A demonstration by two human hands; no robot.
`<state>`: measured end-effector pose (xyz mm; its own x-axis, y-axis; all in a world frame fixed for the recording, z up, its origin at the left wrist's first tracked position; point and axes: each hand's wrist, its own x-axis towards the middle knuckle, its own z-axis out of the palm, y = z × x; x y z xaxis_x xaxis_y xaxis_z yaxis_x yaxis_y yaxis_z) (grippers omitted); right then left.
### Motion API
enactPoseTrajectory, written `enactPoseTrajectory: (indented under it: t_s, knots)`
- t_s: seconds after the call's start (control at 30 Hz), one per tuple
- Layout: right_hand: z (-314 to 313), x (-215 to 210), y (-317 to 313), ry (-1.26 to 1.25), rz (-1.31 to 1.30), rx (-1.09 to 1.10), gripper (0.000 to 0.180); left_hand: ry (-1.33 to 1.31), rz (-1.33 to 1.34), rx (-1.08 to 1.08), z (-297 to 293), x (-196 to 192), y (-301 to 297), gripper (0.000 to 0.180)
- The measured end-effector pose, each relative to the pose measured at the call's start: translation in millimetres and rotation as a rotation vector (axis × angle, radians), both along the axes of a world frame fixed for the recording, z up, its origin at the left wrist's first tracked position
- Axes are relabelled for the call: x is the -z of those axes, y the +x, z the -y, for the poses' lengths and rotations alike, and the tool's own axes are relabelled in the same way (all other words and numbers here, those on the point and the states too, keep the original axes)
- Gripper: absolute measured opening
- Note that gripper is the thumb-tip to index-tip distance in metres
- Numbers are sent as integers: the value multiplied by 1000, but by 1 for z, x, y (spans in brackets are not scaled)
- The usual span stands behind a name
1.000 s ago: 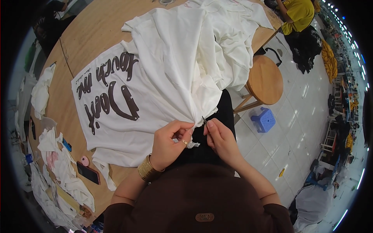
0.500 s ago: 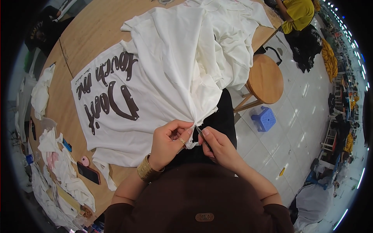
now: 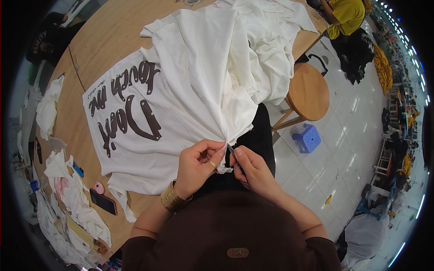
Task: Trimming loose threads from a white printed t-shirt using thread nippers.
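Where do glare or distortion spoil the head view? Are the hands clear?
Head view: ceiling lights along the right rim burn white in a bent row; floor tiles carry bright reflections; corners go black. Head view centre: left hand and right hand look well lit, fairly sharp; the dark tool is too small to identify.

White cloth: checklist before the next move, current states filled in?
1. Left hand pinching the cloth between its fingers: ok.
2. Right hand gripping the dark tool: ok.
3. Tool tip up at the pinched spot: ok, right beside the left fingertips.
4. Tip actually touching cloth: cannot tell, too small.
5. Cloth spread flat: not ok, folds gather toward the pinch.
6. Phone uncovered on the table: ok.
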<state>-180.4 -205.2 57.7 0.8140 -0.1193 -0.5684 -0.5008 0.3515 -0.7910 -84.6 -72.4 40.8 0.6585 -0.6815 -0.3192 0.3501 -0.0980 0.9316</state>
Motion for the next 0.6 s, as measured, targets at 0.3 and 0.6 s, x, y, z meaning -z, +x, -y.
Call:
enactPoseTrajectory:
  t_s: [0.3,0.6]
  knots:
    - [3,-2,-3,-70,43,33,31,-39,-68,13,-2,0,1,16]
    - [1,-5,-4,-41,15,-29,32,-33,-43,15,-1,0,-1,17]
